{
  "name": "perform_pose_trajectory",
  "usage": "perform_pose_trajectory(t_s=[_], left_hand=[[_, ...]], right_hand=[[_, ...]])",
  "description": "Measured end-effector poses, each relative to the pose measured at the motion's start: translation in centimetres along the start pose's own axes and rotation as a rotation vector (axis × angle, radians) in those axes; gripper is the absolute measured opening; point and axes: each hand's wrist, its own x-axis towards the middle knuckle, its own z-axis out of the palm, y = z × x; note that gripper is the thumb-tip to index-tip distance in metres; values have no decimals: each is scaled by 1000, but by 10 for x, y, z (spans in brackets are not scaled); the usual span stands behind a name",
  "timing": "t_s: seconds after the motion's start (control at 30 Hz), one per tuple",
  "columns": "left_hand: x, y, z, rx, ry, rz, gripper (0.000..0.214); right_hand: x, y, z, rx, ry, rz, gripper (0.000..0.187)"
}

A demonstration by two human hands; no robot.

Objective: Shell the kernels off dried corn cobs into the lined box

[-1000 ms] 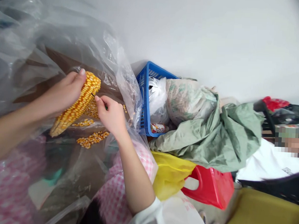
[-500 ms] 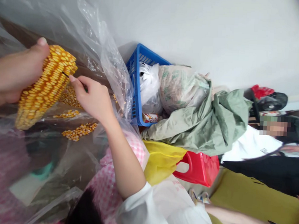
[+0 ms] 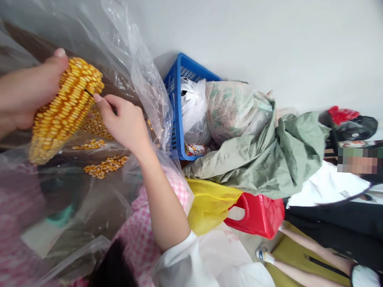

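My left hand (image 3: 47,82) is wrapped around a large yellow ear of corn (image 3: 63,109), which tilts with its narrow end toward the lower left. A thin dark rod-like tool (image 3: 89,93) sticks out from the pinched fingers of my right hand (image 3: 126,121); its tip meets the kernel rows near the ear's broad end. The rest of the tool is mostly hidden in that hand. Loose corn kernels (image 3: 105,167) lie in several piles on clear plastic sheeting (image 3: 128,50) below and around my hands.
Beyond my right arm stands a blue basket (image 3: 176,117) holding stuffed plastic bags (image 3: 193,105) and a can (image 3: 195,150). A grey-green cloth (image 3: 274,156), yellow bag (image 3: 208,200) and red stool (image 3: 261,215) are beside it. Another person (image 3: 330,185) is at the far right.
The whole view has shifted slightly, so things appear a little farther right. Both hands keep their hold on the ear and the tool. The other person's legs have changed position.
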Motion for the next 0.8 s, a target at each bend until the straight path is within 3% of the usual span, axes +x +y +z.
perform_pose_trajectory(t_s=[0.1,0.33,0.5,0.67,0.8], left_hand=[[1,-2,0,-219,-75,-107,79],[4,-14,0,-517,-232,-116,64],[-5,-12,-3,-638,-395,-222,54],[-12,-13,-5,-661,-370,-203,54],[-11,-17,-5,-585,-240,-34,57]], right_hand=[[0,3,0,35,20,-29,45],[-2,3,-2,98,68,27,46],[-3,5,-2,152,81,34,47],[-3,4,0,163,100,48,45],[0,0,-1,159,110,30,45]])
